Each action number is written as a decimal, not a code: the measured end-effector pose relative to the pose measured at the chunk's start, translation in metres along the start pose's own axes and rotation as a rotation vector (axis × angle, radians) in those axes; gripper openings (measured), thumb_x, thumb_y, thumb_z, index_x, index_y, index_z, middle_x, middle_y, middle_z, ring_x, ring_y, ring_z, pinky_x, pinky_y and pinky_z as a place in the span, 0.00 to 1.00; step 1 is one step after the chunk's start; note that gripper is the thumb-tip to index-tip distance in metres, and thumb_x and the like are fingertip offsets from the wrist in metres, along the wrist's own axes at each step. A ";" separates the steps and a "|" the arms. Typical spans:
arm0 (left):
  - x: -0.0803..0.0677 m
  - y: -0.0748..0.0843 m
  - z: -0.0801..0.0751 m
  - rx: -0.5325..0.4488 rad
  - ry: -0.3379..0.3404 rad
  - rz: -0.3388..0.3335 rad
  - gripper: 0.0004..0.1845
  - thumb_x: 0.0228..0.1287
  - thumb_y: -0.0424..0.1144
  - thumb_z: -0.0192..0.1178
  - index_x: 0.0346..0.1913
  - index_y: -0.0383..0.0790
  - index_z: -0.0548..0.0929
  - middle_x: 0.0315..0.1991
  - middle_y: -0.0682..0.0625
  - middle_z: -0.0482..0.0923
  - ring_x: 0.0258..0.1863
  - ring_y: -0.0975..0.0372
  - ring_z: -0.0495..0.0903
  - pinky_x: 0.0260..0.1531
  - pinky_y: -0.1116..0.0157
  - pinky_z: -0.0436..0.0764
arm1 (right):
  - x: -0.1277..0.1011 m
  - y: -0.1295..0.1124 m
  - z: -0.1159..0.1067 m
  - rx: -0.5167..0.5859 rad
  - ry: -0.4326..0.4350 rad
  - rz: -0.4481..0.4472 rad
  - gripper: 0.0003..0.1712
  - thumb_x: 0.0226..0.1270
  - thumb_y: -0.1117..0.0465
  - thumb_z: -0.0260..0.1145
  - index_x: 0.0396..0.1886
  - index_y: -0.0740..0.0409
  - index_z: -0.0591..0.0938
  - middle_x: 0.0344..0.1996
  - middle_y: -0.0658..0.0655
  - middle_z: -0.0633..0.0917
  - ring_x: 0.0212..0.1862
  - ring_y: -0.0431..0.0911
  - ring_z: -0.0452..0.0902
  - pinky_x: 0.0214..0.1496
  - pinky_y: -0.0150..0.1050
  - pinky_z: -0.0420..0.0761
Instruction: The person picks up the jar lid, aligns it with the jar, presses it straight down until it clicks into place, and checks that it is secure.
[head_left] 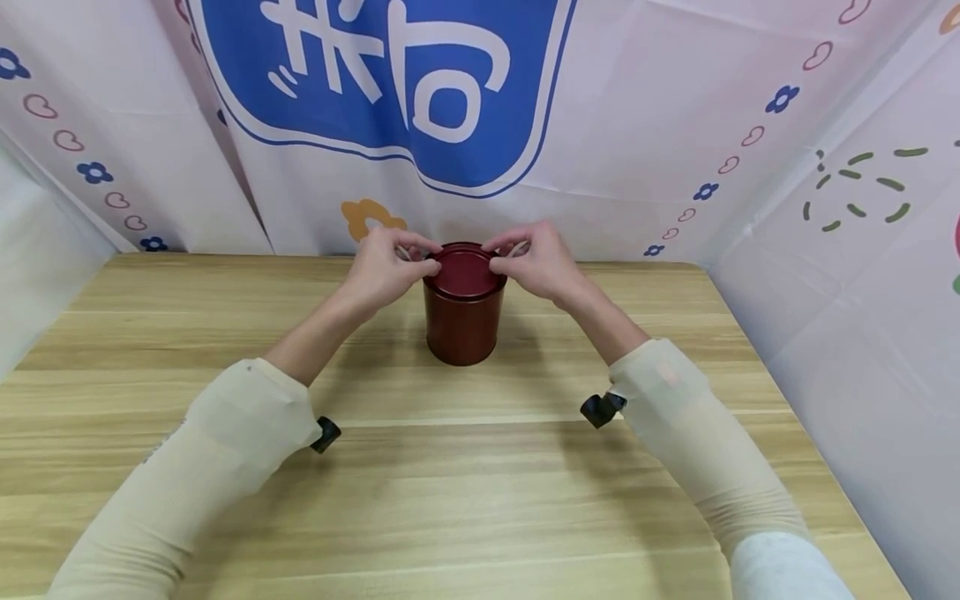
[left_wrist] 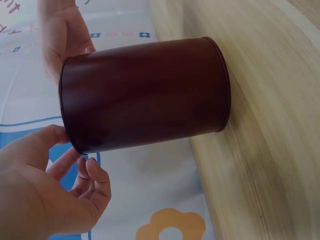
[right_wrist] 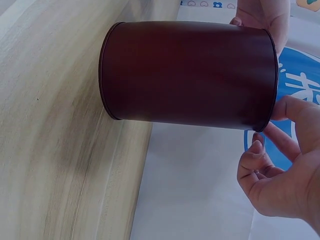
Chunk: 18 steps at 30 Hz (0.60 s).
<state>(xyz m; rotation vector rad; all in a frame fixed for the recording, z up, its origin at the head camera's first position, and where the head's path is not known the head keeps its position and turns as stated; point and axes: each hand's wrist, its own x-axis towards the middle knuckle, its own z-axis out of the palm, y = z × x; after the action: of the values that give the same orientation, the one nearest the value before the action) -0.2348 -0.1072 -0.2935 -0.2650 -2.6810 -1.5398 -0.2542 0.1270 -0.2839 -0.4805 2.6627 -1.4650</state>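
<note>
A dark red round tin [head_left: 463, 329] stands upright on the wooden table, close to its back edge. Its flat red lid [head_left: 467, 273] faces up, ringed by a raised rim. From the left, my left hand [head_left: 381, 268] grips the lid's edge between thumb and index finger. My right hand [head_left: 542, 265] does the same on the opposite side. In the left wrist view, the thumb and index finger of my left hand [left_wrist: 50, 187] meet the rim while the other fingers curl below it. The right wrist view shows my right hand [right_wrist: 295, 165] at the rim in a matching pose.
Behind the wooden table [head_left: 465, 492] hangs a white cloth backdrop [head_left: 637, 125] with a blue printed sign [head_left: 495, 154]. Another white sheet [head_left: 847, 317] borders the right side. Small black cameras [head_left: 602, 410] stick out from the cream sleeves.
</note>
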 end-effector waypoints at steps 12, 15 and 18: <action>-0.001 -0.002 0.001 -0.012 0.009 0.016 0.13 0.65 0.33 0.68 0.51 0.35 0.90 0.33 0.48 0.76 0.34 0.57 0.73 0.27 0.67 0.71 | 0.001 0.002 0.002 -0.004 0.013 -0.021 0.13 0.65 0.68 0.68 0.48 0.63 0.90 0.37 0.59 0.86 0.33 0.45 0.81 0.32 0.33 0.77; -0.001 -0.003 0.001 -0.014 0.006 0.027 0.13 0.66 0.33 0.68 0.51 0.35 0.90 0.33 0.49 0.77 0.34 0.58 0.73 0.28 0.68 0.72 | 0.001 0.003 0.003 0.000 0.016 -0.025 0.13 0.65 0.69 0.67 0.48 0.63 0.90 0.37 0.59 0.86 0.33 0.45 0.81 0.32 0.33 0.77; -0.001 -0.004 0.001 -0.013 -0.001 0.041 0.13 0.66 0.33 0.67 0.52 0.34 0.89 0.33 0.48 0.77 0.34 0.58 0.74 0.28 0.68 0.72 | 0.001 0.004 0.003 0.007 0.018 -0.028 0.13 0.65 0.70 0.67 0.48 0.64 0.90 0.37 0.59 0.86 0.33 0.45 0.80 0.32 0.33 0.77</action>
<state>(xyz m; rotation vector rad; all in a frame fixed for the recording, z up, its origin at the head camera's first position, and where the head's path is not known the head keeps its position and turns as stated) -0.2340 -0.1083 -0.2980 -0.3189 -2.6496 -1.5474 -0.2550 0.1260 -0.2887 -0.5087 2.6746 -1.4932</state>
